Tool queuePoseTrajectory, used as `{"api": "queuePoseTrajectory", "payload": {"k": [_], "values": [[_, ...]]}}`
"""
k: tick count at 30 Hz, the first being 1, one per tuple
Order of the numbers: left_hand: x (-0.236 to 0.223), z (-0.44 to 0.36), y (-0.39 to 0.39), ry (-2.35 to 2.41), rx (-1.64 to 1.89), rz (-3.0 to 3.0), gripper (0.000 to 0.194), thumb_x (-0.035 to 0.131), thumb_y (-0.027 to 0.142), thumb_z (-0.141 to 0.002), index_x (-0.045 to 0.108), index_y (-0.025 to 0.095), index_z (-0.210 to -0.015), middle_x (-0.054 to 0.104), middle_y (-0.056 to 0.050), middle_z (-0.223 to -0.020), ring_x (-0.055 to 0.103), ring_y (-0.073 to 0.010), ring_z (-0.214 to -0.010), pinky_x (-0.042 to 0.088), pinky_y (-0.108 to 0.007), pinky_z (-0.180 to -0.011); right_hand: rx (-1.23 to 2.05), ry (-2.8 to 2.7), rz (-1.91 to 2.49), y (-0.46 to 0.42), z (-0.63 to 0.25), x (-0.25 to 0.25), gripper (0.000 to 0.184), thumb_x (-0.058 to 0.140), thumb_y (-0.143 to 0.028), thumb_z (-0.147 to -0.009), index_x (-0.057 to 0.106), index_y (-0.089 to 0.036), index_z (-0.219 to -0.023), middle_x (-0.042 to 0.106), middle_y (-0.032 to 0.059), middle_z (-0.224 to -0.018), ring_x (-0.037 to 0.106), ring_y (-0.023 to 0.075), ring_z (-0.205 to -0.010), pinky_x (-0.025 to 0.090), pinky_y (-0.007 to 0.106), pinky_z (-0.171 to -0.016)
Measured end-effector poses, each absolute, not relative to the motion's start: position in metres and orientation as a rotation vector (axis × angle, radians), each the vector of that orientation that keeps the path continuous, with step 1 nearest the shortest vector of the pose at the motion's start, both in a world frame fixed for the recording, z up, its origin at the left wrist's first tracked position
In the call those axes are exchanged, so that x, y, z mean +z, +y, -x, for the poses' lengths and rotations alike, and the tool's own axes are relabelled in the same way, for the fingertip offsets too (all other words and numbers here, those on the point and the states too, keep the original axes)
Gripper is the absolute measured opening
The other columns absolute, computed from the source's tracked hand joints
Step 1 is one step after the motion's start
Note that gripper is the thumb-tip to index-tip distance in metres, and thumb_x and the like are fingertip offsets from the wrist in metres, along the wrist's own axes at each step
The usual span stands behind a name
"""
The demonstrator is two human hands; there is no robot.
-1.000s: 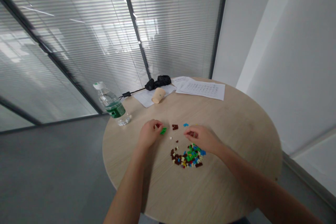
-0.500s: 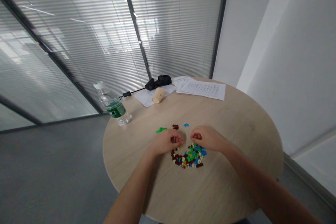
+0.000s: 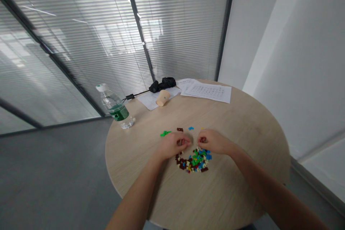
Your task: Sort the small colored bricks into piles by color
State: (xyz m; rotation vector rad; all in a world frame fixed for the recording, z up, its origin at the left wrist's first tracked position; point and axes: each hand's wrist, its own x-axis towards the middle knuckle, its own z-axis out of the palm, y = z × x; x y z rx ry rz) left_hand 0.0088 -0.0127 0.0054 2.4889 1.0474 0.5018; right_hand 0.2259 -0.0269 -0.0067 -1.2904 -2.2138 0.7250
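Note:
A mixed pile of small building bricks (image 3: pixel 198 160), in brown, green, blue, cream, yellow and red, lies on the round wooden table (image 3: pixel 229 187). At the pile's upper left is my left hand (image 3: pixel 174 144), thumb and fingers drawn together in a pinch. Across a small gap, my right hand (image 3: pixel 212 141) is also pinched, at the upper right edge of the pile. Anything between the fingertips of either hand is too small to make out. Beyond the hands sit green bricks (image 3: pixel 165 133), brown bricks (image 3: pixel 180 129) and blue bricks (image 3: pixel 191 128) in separate small groups.
A clear water bottle (image 3: pixel 118 111) with a green label stands at the table's left edge. Toward the back are a paper cup (image 3: pixel 162 98) on its side, a black bundled item (image 3: pixel 163 84) with a cord, and printed sheets (image 3: pixel 208 91). Blinds cover the glass wall behind.
My left hand has shifted slightly to the right, and my right hand has moved a little too. The brick pile looks the same.

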Motion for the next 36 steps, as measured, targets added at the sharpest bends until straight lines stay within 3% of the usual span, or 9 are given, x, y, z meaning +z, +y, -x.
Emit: {"api": "queuePoseTrajectory", "payload": {"k": [5,12,19,27,36], "values": [[0.005,-0.013,-0.016,0.994,0.684,-2.483,0.022,0.067,0.029,-0.076,0.067,0.02,-0.096,0.063,0.0,-0.076,0.054,-0.0127,-0.068,0.04,-0.023,-0.064,1.052,-1.964,1.168,-0.025,-0.22,-0.006,0.02,0.055,-0.031,-0.08,0.068,-0.016,-0.077,0.067,0.0025,-0.073,0.058,0.0135,-0.064,0.041,0.023,-0.058],[0.003,-0.015,-0.014,0.912,0.803,-2.473,0.01,0.06,0.025,-0.082,0.066,0.018,-0.083,0.064,-0.002,-0.075,0.056,-0.0125,-0.07,0.041,-0.023,-0.067,1.28,-1.731,1.05,-0.026,-0.213,-0.008,0.021,0.064,-0.036,-0.074,0.064,-0.016,-0.078,0.068,0.003,-0.076,0.062,0.0144,-0.069,0.044,0.025,-0.064],[0.004,-0.001,-0.003,1.042,0.783,-2.439,0.008,0.063,0.024,-0.078,0.068,0.018,-0.078,0.065,-0.003,-0.076,0.055,-0.0136,-0.072,0.041,-0.024,-0.067,1.284,-1.677,1.07,-0.027,-0.211,-0.01,0.023,0.062,-0.038,-0.076,0.062,-0.017,-0.085,0.07,0.0047,-0.081,0.064,0.0154,-0.072,0.045,0.025,-0.063],[0.017,0.053,0.015,1.865,0.614,-2.15,0.015,0.061,0.029,-0.077,0.069,0.017,-0.078,0.067,-0.004,-0.079,0.057,-0.0168,-0.072,0.039,-0.026,-0.063,1.142,-1.741,1.195,-0.026,-0.211,-0.013,0.015,0.061,-0.033,-0.075,0.066,-0.02,-0.082,0.071,0.0042,-0.082,0.064,0.0174,-0.073,0.047,0.028,-0.068],[0.016,0.051,0.013,1.898,0.502,-2.111,0.019,0.059,0.031,-0.078,0.07,0.016,-0.082,0.068,-0.006,-0.081,0.059,-0.0178,-0.071,0.038,-0.026,-0.061,1.034,-1.824,1.207,-0.027,-0.211,-0.013,0.014,0.059,-0.031,-0.077,0.067,-0.02,-0.08,0.071,0.0038,-0.081,0.062,0.017,-0.072,0.048,0.029,-0.069]]}}
